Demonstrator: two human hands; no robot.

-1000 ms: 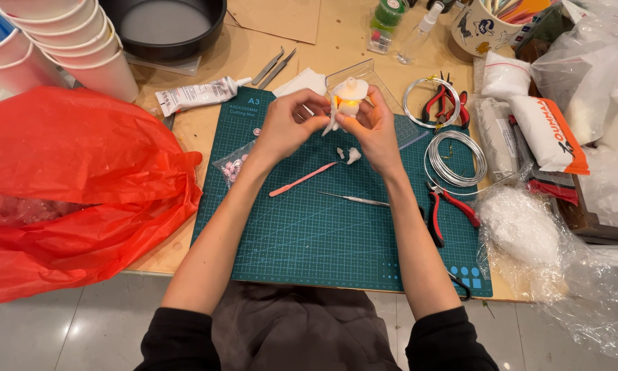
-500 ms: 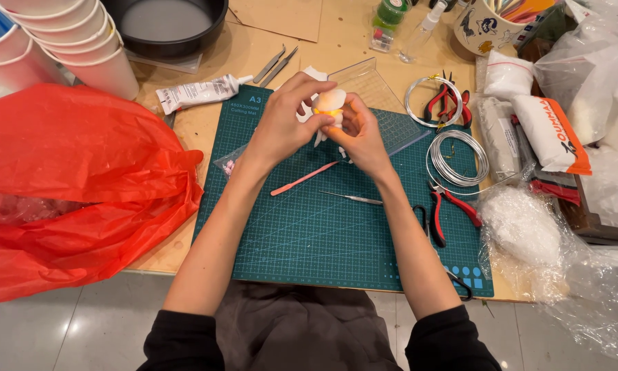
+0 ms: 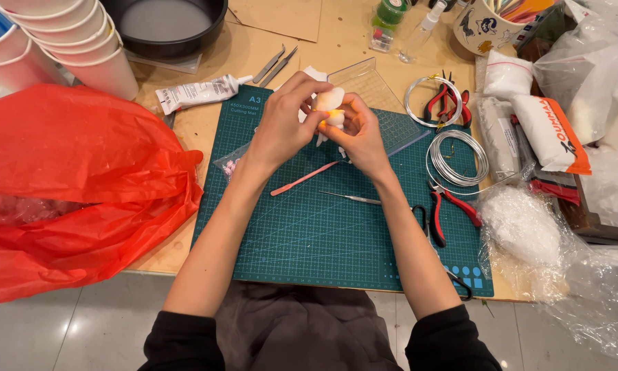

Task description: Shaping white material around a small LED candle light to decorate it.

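Note:
A small white clay figure [image 3: 331, 104] with an orange spot is pinched between both my hands above the green cutting mat [image 3: 309, 233]. My left hand [image 3: 285, 122] wraps its left side with thumb and fingers closed on it. My right hand [image 3: 360, 134] holds its right and lower side. A pink modelling stick [image 3: 302, 179] lies on the mat just below my hands. A thin metal needle tool [image 3: 353, 198] rests nearer to me. Much of the figure is hidden by my fingers.
A large red plastic bag [image 3: 68, 185] fills the left. Stacked white paper cups [image 3: 75, 41], a black pan [image 3: 164, 24] and a glue tube [image 3: 199, 91] sit at the back. Wire coils [image 3: 456, 161], red pliers [image 3: 450, 213] and plastic bags [image 3: 529, 233] crowd the right.
Both hands with the figure have drifted slightly left and closed tighter around it; the figure has been turned between the fingers.

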